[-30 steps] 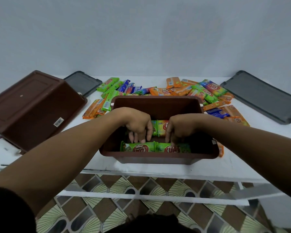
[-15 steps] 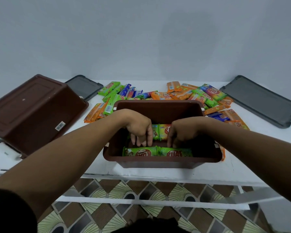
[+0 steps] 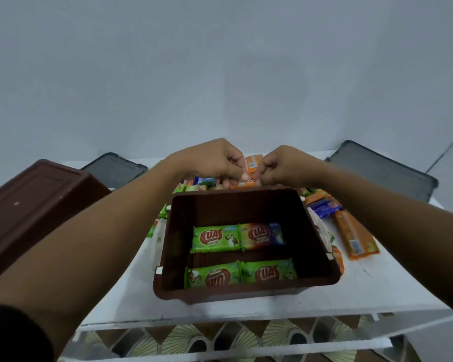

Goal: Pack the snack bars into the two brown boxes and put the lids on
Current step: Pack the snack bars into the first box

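Left hand [image 3: 215, 163] and right hand [image 3: 283, 165] hang close together, knuckles up, just past the far wall of the open brown box [image 3: 168, 246]. They are over the heap of snack bars [image 3: 198, 186] that lies along the far edge of the white table [image 3: 364, 286]. The fingers of both hands are curled in tight, and the tips nearly meet. Whether either hand pinches a bar I cannot tell, since the fingertips blur into the wrappers beneath. An orange bar [image 3: 254, 162] shows in the gap between the two hands.

The open brown box sits at the middle of the table's near edge. Four bars lie flat on its floor in two rows. A far green bar [image 3: 215, 237] and a rainbow-coloured bar [image 3: 262, 234] lie end to end in the far row. A near-left green bar [image 3: 212, 276] and a near-right green bar [image 3: 270, 271] lie end to end against the near wall. A strip of bare floor separates the rows.

The second brown box [image 3: 32, 205] rests bottom up at the table's left edge. A left grey lid [image 3: 115, 169] lies at the far left corner, just behind it, and a right grey lid [image 3: 382, 173] lies at the far right corner. Loose orange bars [image 3: 356, 236] and a blue bar [image 3: 324, 206] lie between the open box and the right edge. Patterned floor tiles [image 3: 220, 338] show below the near edge.
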### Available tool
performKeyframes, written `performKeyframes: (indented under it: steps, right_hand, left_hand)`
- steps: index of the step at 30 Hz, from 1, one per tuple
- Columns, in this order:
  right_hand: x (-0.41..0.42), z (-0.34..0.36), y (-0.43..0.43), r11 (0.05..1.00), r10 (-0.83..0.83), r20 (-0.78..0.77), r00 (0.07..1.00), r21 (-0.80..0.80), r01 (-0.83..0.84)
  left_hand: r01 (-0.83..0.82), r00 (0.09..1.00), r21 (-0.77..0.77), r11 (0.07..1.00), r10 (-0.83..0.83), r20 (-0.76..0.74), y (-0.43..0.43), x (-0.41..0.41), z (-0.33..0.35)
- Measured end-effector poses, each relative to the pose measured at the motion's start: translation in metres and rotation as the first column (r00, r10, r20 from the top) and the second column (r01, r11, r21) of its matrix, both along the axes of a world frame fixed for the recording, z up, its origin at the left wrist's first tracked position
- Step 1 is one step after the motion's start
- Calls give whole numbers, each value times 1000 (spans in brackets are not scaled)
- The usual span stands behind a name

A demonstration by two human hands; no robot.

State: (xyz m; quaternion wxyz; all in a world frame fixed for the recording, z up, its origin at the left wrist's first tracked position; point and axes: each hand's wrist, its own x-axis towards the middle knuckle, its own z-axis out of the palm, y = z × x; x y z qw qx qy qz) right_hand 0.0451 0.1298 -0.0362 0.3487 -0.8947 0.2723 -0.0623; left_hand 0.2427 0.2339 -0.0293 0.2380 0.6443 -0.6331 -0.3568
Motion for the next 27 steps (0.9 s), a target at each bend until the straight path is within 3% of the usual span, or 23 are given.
performKeyframes:
  steps: [4, 16, 21, 27]
  right_hand:
    - [0, 3, -35, 997, -64, 40, 997, -35, 65]
    - [32, -29, -131, 990, -43, -1, 999, -135, 42]
    - [55, -52, -155, 992, -60, -33, 998, -117, 56]
    - [85, -79, -159, 972, -22, -206, 978, -232, -27]
  left_hand:
    - [-84, 996, -49, 995, 85, 27, -26, 0, 4]
    - [-255, 963, 22, 967, 252, 92, -83, 0, -27]
    - [-253, 917, 37, 967, 227, 328, -99, 1, -45]
    - [-219, 833, 174, 960, 91, 545, -113, -8, -66]
